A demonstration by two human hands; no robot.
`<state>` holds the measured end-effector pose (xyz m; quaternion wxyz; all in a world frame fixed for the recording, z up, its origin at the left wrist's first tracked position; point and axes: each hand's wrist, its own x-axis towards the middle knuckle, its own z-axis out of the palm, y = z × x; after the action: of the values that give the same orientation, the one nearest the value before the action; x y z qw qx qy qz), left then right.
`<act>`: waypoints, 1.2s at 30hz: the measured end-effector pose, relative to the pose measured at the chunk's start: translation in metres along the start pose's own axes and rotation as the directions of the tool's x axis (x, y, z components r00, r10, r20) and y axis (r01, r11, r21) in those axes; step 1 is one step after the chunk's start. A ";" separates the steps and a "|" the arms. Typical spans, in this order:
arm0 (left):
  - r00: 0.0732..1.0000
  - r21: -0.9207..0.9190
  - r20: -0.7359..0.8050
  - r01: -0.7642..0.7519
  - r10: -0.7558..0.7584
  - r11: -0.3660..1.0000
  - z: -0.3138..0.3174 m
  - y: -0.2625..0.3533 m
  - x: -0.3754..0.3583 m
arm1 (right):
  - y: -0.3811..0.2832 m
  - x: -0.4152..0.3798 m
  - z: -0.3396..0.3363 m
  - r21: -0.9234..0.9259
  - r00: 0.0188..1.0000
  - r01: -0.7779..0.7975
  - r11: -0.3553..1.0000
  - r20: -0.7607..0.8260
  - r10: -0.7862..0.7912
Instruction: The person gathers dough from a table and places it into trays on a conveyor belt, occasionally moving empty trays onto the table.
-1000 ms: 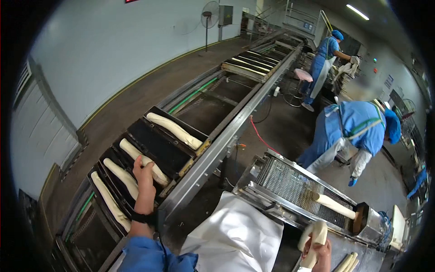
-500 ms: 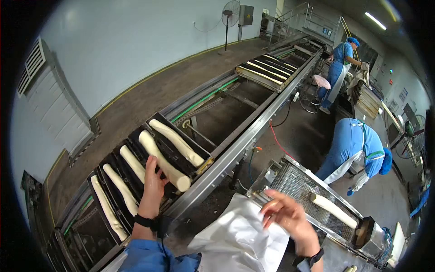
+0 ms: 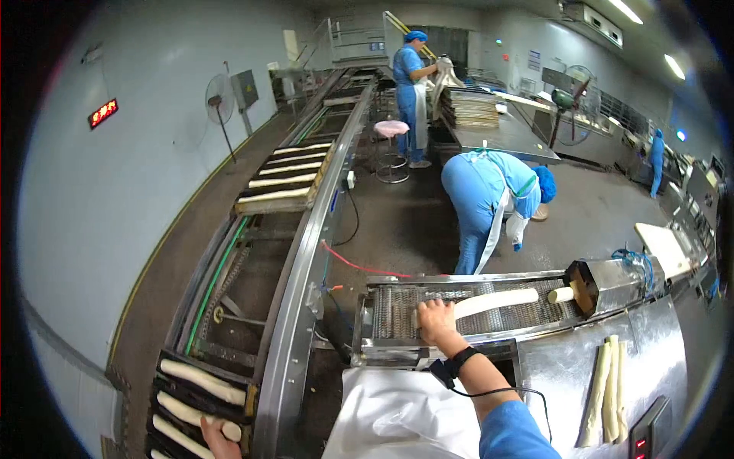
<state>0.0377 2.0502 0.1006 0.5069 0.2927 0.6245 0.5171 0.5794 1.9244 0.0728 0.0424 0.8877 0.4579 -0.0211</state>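
Observation:
My left hand (image 3: 219, 441) is at the lower left, partly cut off by the frame edge. Its fingers lie around the near end of a pale dough roll (image 3: 179, 407), which rests in a grooved black tray (image 3: 200, 385). My right hand (image 3: 437, 321) reaches over the mesh conveyor (image 3: 397, 302), fingers closed over the left end of another long dough roll (image 3: 497, 301). The covered end is hidden under the hand. A short dough piece (image 3: 562, 294) pokes from the metal outlet (image 3: 608, 287) at the belt's right end.
More trays of dough strips (image 3: 283, 182) sit up the long conveyor (image 3: 294, 306). Several thin dough strips (image 3: 608, 390) lie on the steel table (image 3: 558, 367). A person (image 3: 485, 191) bends over beyond the belt; another person (image 3: 413, 92) stands by stacked boards (image 3: 470, 107).
My view has turned to the right. My right hand has gone from the air onto the dough roll on the mesh belt. My left hand is still at the dough roll in the tray.

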 end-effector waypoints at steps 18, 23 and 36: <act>0.477 0.301 0.659 -0.876 0.581 0.378 0.181 -0.021 0.014 | 0.244 -0.441 0.096 0.999 -0.516 0.047 0.005 0.020 0.856; 0.238 0.185 0.950 -0.950 0.203 0.251 0.252 -0.027 0.006 | 0.194 -0.514 0.087 0.702 -0.449 -0.712 -0.025 -0.428 0.784; 0.132 0.146 0.970 -0.988 0.203 -0.056 0.279 -0.055 0.036 | 0.180 -0.274 0.057 0.263 0.619 -0.666 0.698 -0.327 0.714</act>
<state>0.2963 2.1633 0.0501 0.1119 0.9511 0.2555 0.1326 0.5679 1.5929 0.0474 -0.1000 0.9798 0.0778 0.1545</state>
